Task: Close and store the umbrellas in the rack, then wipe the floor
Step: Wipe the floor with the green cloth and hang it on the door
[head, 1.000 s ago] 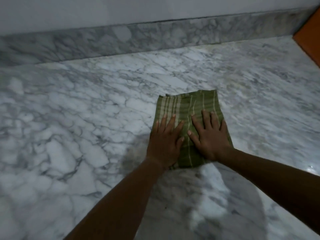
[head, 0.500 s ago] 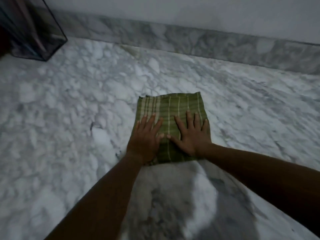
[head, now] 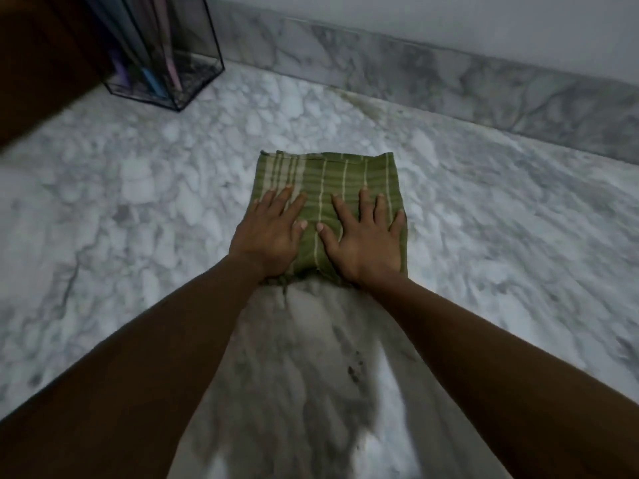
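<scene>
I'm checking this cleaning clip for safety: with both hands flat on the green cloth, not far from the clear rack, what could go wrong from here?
Both the left hand and right hand press flat on the folded green striped cloth; on the smooth marble floor it could slip forward. A sweep toward the far left might knock the clear dark-framed umbrella rack. The dark specks between the arms may get missed.

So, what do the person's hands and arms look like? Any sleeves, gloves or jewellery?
Both are bare: the left hand and right hand wear no gloves, rings or watch. Nails look short and unpainted. The left forearm and right forearm show no sleeve as far as the frame reaches.
</scene>
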`<action>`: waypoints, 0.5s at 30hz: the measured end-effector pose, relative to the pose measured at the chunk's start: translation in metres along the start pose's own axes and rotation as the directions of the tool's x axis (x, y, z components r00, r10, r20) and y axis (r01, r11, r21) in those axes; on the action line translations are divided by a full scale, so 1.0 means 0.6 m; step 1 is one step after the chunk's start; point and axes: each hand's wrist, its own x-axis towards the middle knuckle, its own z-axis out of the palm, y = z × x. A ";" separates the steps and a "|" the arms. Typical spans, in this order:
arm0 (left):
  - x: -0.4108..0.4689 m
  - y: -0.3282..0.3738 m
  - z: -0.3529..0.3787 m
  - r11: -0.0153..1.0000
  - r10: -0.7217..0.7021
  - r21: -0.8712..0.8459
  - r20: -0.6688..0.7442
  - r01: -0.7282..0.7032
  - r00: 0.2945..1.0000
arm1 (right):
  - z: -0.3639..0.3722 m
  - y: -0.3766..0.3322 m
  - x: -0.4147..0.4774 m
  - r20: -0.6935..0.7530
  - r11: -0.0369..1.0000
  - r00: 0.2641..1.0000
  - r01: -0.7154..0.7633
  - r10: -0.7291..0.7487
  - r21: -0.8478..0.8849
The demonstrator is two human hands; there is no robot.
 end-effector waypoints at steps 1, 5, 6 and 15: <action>-0.006 -0.023 -0.006 1.000 0.002 0.000 0.000 -0.002 1.000 | 0.004 -0.016 0.005 0.001 1.000 1.000 0.024 -0.024 -0.001; -0.041 -0.112 -0.025 0.998 -0.065 -0.001 0.043 0.066 0.997 | 0.031 -0.100 0.028 0.006 0.993 0.993 0.117 -0.117 0.000; -0.052 -0.138 -0.028 0.997 -0.083 0.005 0.053 0.083 0.995 | 0.038 -0.126 0.031 0.011 0.990 0.990 0.139 -0.139 -0.003; -0.149 -0.332 -0.043 0.943 -0.331 -0.003 -0.015 0.331 0.943 | 0.092 -0.353 0.056 0.049 0.948 0.947 0.317 -0.317 0.002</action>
